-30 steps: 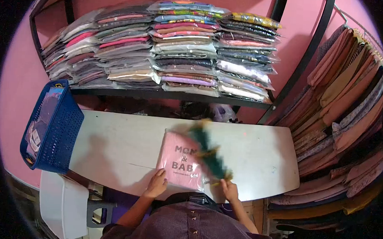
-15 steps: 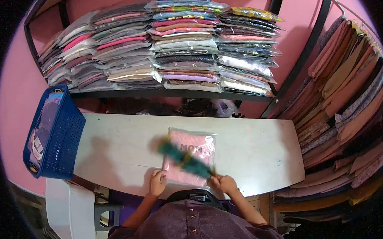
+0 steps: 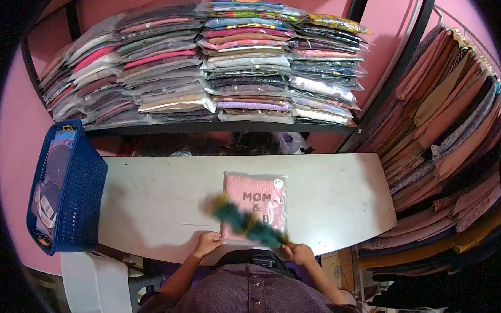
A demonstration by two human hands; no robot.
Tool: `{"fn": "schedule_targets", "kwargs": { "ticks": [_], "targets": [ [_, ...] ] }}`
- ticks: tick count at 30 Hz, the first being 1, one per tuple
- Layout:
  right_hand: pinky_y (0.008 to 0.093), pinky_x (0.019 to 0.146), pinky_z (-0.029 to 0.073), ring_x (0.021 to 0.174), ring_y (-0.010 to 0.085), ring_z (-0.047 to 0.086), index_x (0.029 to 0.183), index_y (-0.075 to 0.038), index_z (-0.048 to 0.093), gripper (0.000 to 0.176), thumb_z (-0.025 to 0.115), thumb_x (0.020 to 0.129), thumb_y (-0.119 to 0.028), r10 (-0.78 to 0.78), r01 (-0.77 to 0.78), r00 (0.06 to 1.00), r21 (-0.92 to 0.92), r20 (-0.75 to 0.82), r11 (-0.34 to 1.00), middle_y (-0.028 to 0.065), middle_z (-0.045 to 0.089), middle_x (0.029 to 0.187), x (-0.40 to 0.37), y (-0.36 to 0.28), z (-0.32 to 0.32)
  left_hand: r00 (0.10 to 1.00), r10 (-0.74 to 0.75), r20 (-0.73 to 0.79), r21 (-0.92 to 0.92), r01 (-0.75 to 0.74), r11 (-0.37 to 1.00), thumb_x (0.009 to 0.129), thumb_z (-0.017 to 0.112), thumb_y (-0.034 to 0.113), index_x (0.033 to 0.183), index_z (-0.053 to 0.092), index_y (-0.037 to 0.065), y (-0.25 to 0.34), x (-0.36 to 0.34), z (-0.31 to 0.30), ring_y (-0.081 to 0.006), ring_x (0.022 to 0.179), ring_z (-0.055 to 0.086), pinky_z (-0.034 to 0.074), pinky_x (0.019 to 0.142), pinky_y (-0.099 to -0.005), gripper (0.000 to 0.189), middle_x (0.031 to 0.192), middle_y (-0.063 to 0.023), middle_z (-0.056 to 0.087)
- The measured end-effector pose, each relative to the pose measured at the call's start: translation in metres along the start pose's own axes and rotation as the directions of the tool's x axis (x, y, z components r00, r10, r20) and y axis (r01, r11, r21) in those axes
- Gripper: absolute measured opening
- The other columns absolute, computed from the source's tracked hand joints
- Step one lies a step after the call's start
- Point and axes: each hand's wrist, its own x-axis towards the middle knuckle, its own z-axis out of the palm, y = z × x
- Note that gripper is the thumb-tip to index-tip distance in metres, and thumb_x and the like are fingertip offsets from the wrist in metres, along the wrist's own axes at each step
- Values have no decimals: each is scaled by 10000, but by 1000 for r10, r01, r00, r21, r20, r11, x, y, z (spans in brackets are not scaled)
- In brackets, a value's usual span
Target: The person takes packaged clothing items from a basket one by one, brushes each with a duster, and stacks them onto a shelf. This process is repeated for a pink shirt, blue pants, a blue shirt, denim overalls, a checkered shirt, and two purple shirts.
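A duster, green and fluffy with yellow bands, is held by its handle in my right hand, whose fingers are wrapped round it. It slants up and left over a pink ribbed garment in a clear plastic bag, and its far end is smeared by motion. Dark lettering reading "MOM &" shows on the garment, and a round white sticker sits at the bag's upper right corner. My left hand is closed at the bag's lower left edge, fingertips pinching or pressing that edge.
The bag lies on a white table. A blue basket with packed items stands at the left, above a white chair. Stacked bagged clothes fill the shelf behind. Hanging clothes line the right side.
The duster has moved slightly down and right with my right hand, uncovering more of the lettering. The camera view has shifted a little. My left hand stays by the bag's lower left edge.
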Motion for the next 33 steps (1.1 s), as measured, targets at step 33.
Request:
{"fn": "schedule_targets", "kwargs": {
  "ticks": [33],
  "targets": [
    [454,592,440,706,380,543,882,-34,486,301,469,802,-324,358,-303,811,190,-463,934,212,558,762,36,67,-16,996,-77,36,66,75,995,755,607,246,864,599,-31,16,2,4,-100,635,543,444,604,-259,298,716,-52,613]
  ]
}}
